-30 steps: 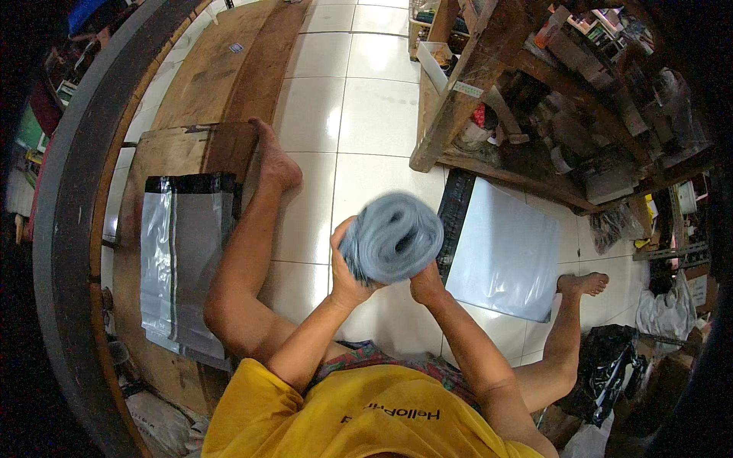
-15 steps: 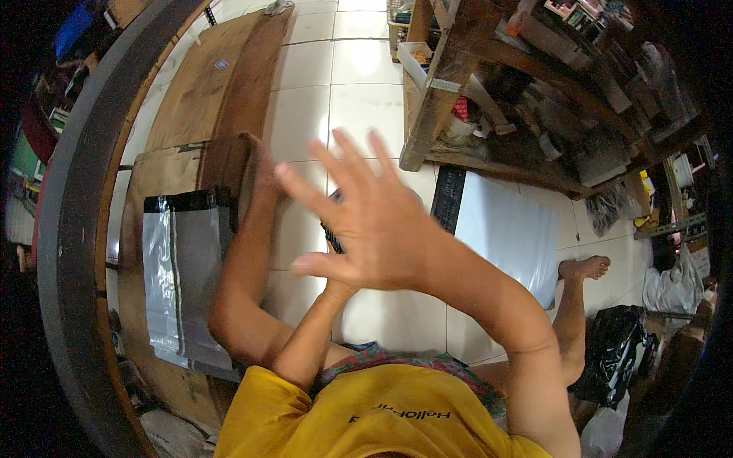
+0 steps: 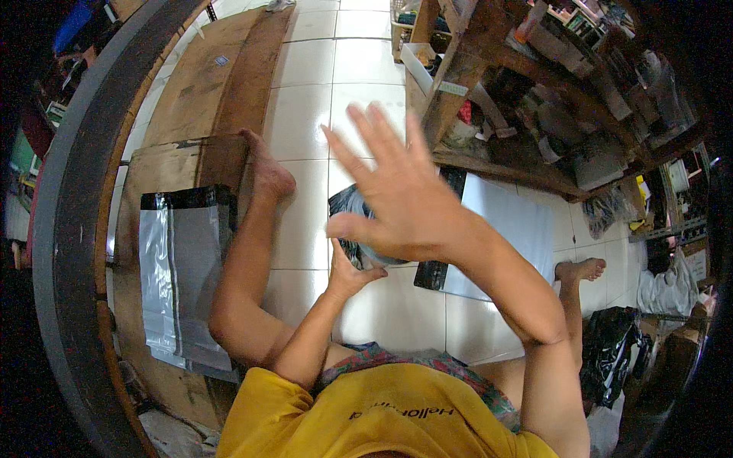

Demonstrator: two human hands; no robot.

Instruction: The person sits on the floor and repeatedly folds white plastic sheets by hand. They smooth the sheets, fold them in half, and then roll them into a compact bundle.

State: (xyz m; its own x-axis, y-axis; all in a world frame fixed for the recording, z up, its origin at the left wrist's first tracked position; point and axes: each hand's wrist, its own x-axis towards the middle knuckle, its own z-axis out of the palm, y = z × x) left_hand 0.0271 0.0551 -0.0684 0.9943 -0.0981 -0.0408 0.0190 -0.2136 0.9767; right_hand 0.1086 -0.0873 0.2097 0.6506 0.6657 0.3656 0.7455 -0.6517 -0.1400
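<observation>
My right hand [image 3: 401, 195] is raised over the floor, its fingers spread and slightly blurred, holding nothing. Below it, a rounded bluish-grey bundle with shiny black plastic [image 3: 350, 204] is largely covered by that hand. My left hand [image 3: 350, 276] cups the bundle's near left side, thumb apart along its lower edge; the fingertips are partly hidden. To the right, a flat grey plastic mailing bag [image 3: 504, 229] with a black end strip lies on the tiles. Another grey mailing bag with a black strip [image 3: 183, 282] lies on the wooden board at left.
A long wooden board [image 3: 191, 99] runs along the left, beside a dark curved beam [image 3: 72, 229]. Wooden shelving [image 3: 504, 172] crowded with goods stands at the right. A black plastic bag [image 3: 611, 351] sits near my right foot [image 3: 584, 269]; my left foot [image 3: 271, 175] rests by the board.
My right hand has moved up and to the right, staying spread. My left hand and part of the bundle, earlier behind it, now show. More of the right mailing bag's black strip is uncovered.
</observation>
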